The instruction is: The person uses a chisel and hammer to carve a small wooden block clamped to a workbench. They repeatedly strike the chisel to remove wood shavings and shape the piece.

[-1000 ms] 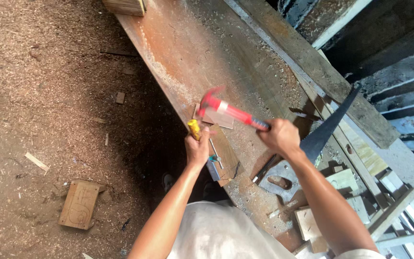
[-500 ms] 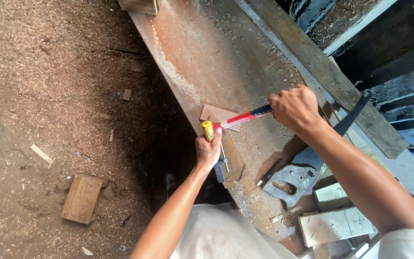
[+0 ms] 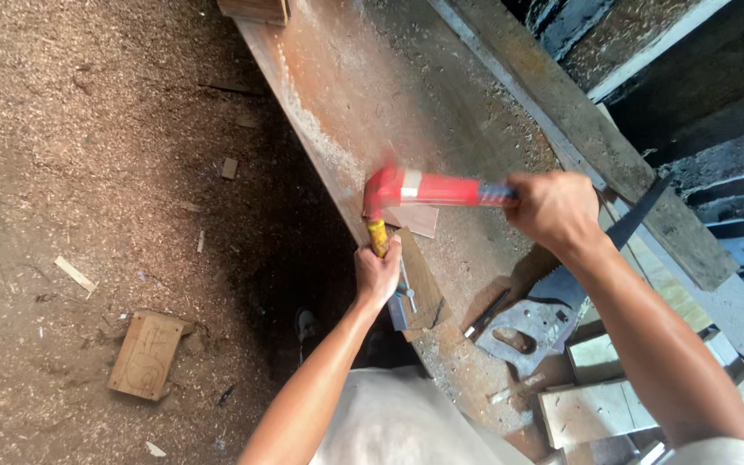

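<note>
Chisel point(image 3: 377, 236), yellow-handled, stands upright at the workbench's point(image 3: 329, 95) near-left edge, the left hand point(image 3: 378, 274) fisted round it for steadiness. Right hand point(image 3: 553, 207) wraps the red hammer point(image 3: 415, 188) far down its grip for leverage, head just above the chisel's top.

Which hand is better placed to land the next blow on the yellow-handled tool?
Right. The right hand grips the red hammer, whose head is right above the yellow-handled tool. The left hand is wrapped around that tool, holding it at the workbench edge, so it looks tied up steadying.
</note>
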